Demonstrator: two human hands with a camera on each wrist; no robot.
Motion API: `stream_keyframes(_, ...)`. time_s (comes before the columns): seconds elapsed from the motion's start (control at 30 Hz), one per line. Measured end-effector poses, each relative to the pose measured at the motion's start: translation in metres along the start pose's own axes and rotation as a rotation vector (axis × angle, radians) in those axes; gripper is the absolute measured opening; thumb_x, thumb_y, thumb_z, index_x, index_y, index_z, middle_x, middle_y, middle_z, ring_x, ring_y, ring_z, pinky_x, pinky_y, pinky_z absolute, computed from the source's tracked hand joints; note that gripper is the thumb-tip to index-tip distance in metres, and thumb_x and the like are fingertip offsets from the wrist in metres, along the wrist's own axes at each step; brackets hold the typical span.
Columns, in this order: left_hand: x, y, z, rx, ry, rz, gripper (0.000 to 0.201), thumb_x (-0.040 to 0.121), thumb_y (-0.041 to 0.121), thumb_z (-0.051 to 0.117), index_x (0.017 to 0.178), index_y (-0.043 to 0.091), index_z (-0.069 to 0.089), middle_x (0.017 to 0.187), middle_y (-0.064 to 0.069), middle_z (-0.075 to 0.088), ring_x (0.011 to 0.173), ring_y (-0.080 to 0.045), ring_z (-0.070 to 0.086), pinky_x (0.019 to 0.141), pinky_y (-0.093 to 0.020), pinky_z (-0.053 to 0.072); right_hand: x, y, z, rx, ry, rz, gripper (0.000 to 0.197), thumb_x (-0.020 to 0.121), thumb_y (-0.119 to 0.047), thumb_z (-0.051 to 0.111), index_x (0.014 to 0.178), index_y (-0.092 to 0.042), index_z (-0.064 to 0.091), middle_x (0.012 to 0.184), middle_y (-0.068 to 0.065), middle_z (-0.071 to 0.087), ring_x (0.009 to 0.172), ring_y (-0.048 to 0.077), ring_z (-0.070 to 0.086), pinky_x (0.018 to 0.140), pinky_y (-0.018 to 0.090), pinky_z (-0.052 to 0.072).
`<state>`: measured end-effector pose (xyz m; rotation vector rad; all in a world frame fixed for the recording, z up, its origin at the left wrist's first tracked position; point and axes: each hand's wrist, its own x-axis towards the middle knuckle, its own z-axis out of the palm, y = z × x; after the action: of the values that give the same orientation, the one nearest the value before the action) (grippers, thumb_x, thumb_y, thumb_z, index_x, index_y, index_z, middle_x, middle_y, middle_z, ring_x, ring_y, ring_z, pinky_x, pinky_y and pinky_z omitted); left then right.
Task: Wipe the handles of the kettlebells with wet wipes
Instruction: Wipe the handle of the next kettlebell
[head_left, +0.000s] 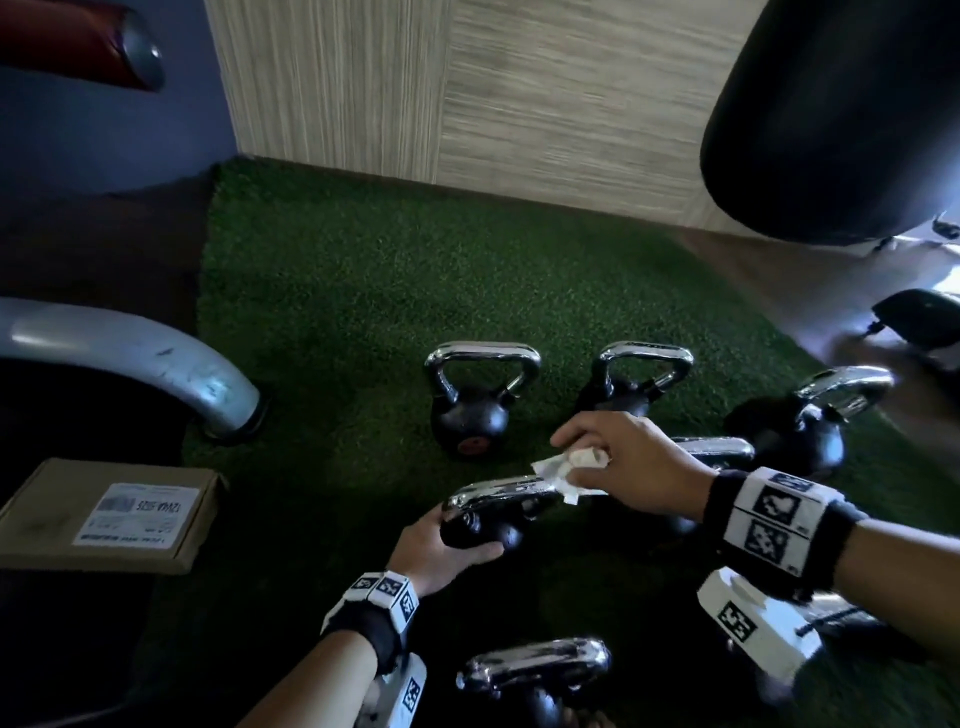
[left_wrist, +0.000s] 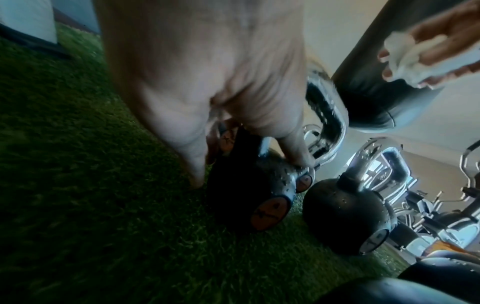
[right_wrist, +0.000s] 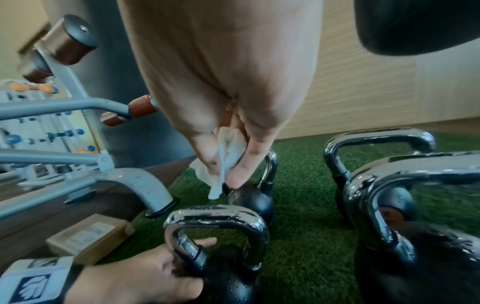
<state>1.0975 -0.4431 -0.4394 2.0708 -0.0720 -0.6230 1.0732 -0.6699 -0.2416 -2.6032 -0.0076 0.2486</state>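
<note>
The left hand (head_left: 436, 545) grips the black ball of a kettlebell (head_left: 483, 525) standing on green turf (head_left: 322, 291). The right hand (head_left: 623, 462) pinches a crumpled wet wipe (head_left: 566, 470) just above its chrome handle (head_left: 498, 493).

Setting: a gym. Evidence: several black kettlebells (head_left: 470, 415) with chrome handles standing on green artificial turf (head_left: 337, 291); grey tubular machine frame (head_left: 156, 364) at the turf's left edge; black punching bag (head_left: 831, 119) hanging at upper right; padded rollers (right_wrist: 67, 44) and a dumbbell rack (right_wrist: 39, 131) in the right wrist view.
</note>
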Motion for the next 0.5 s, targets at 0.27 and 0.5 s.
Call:
stream_keyframes(0.27,0.026,-0.008,0.021,-0.157,0.168,-0.034,0.024,0.083,0.056,0.077,0.093,0.034,0.079,0.089,0.019,0.074,0.097,-0.004,0.069,0.086,-0.019,0.048,0.027,0.020,0.032,0.074,0.178,-0.122,0.015,0.078,-0.020,0.085,0.088,-0.030,0.078,0.083,-0.013,0.070,0.078,0.000,0.063,0.069,0.009,0.044)
stream_keyframes(0.5,0.037,-0.021,0.019,-0.138,0.115,0.002,0.057,0.071,0.077,0.072,0.106,0.033,0.079,0.102,0.017,0.077,0.101,0.007,0.068,0.087,-0.009,0.049,0.042,0.012,0.057,0.073,0.189,-0.247,0.016,0.079,-0.017,0.082,0.092,-0.026,0.080,0.081,-0.016,0.070,0.075,-0.002,0.061,0.069,0.008,0.043)
